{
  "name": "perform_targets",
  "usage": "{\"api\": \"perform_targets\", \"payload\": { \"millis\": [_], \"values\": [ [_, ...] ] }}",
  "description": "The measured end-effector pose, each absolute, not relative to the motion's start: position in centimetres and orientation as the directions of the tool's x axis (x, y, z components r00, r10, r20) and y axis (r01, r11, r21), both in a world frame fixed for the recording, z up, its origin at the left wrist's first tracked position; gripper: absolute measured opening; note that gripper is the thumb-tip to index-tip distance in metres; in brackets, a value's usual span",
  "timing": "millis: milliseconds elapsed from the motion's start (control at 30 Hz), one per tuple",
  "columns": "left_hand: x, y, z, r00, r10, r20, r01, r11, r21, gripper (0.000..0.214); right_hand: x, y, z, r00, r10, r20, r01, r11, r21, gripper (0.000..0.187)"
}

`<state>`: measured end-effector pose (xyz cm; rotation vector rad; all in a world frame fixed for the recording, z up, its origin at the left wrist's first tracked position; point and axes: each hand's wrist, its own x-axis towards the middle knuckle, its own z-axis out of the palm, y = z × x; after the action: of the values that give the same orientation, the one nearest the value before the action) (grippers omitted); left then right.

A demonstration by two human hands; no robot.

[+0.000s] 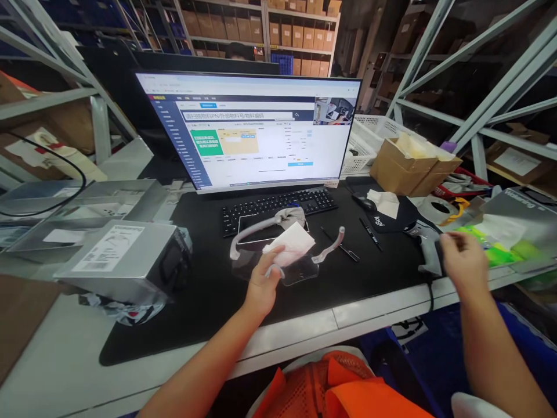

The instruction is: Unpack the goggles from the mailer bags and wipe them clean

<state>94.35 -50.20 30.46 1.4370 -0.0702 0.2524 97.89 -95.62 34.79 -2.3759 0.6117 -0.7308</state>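
Note:
My left hand pinches a small white paper slip just above the black desk mat, over a clear pair of safety glasses lying in front of the keyboard. My right hand hovers at the mat's right edge, fingers curled and blurred, right beside a grey handheld barcode scanner; whether it touches the scanner is unclear.
A wide monitor stands behind the keyboard. Silver foil bags lie at left. Pens, a mouse, an open cardboard box, a tape roll and green packets sit at right. Shelving surrounds the bench.

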Motion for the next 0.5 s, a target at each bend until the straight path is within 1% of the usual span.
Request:
{"api": "perform_targets", "payload": {
  "millis": [33, 67, 133, 200, 267, 300, 333, 400, 500],
  "values": [
    [94.3, -50.4, 30.4, 0.977, 0.129, 0.17, -0.19, 0.158, 0.969, 0.066, 97.8, -92.5, 35.0, 0.87, -0.42, 0.258, -0.114, -0.681, -0.724, 0.032],
    [94.2, -50.5, 30.4, 0.982, 0.12, 0.148, -0.169, 0.192, 0.967, 0.066, 97.8, -89.2, 35.2, 0.949, -0.262, 0.175, -0.024, -0.614, -0.789, 0.034],
    [94.1, -50.7, 30.3, 0.99, 0.075, 0.12, -0.135, 0.231, 0.964, 0.067, 98.3, -83.1, 35.6, 0.995, -0.028, 0.1, 0.077, -0.451, -0.889, 0.039],
    [94.0, -50.7, 30.4, 0.994, 0.02, 0.111, -0.112, 0.245, 0.963, 0.067, 99.2, -78.2, 35.8, 0.985, 0.161, 0.061, 0.103, -0.269, -0.957, 0.053],
    [94.0, -50.7, 30.4, 0.995, -0.036, 0.091, -0.079, 0.247, 0.966, 0.069, 100.2, -74.9, 35.7, 0.938, 0.345, 0.032, 0.059, -0.068, -0.996, 0.071],
    [94.0, -50.7, 30.4, 0.995, -0.065, 0.073, -0.055, 0.248, 0.967, 0.069, 100.6, -73.7, 35.5, 0.905, 0.425, 0.025, 0.027, 0.0, -1.0, 0.076],
    [94.1, -50.7, 30.4, 0.994, -0.094, 0.054, -0.028, 0.252, 0.967, 0.069, 100.9, -72.9, 35.3, 0.873, 0.488, 0.018, -0.002, 0.039, -0.999, 0.078],
    [94.2, -50.7, 30.2, 0.989, -0.147, 0.02, 0.021, 0.27, 0.963, 0.067, 101.1, -71.8, 34.9, 0.835, 0.551, -0.013, -0.045, 0.046, -0.998, 0.07],
    [94.2, -50.8, 30.1, 0.98, -0.197, 0.005, 0.056, 0.301, 0.952, 0.065, 100.6, -70.6, 34.1, 0.834, 0.545, -0.082, -0.127, 0.047, -0.991, 0.055]
  ]
}}
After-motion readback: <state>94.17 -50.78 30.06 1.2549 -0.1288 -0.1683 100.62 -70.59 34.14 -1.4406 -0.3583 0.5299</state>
